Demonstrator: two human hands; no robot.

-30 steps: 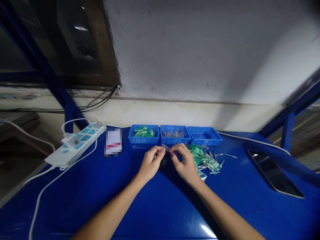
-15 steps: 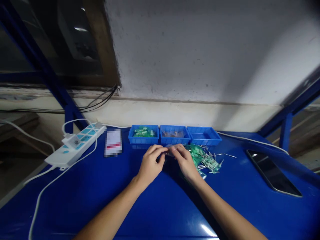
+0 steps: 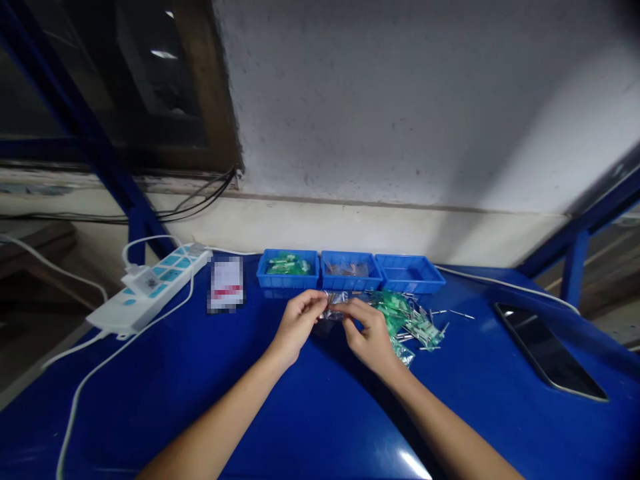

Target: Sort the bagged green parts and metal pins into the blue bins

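Note:
My left hand is closed, pinching the left edge of a small clear plastic bag between thumb and fingertips. Thin brownish pieces show through the plastic. From the other side, my right hand is bent round the bag's right part, its index finger laid across the plastic and the other fingers curled. Right beside that hand lies a loose pile of thin metal pieces and green-tinted plastic packets. The right hand hides part of this pile.
Behind my hands stand a blue bin of green packets, a blue bin of brownish packets and a third blue bin. At left are a power strip and a blurred-out card; a phone lies at right.
My hands have moved slightly apart, and more of the clear bag shows between them. The right index finger now stretches across it. The bins and pile have stayed put.

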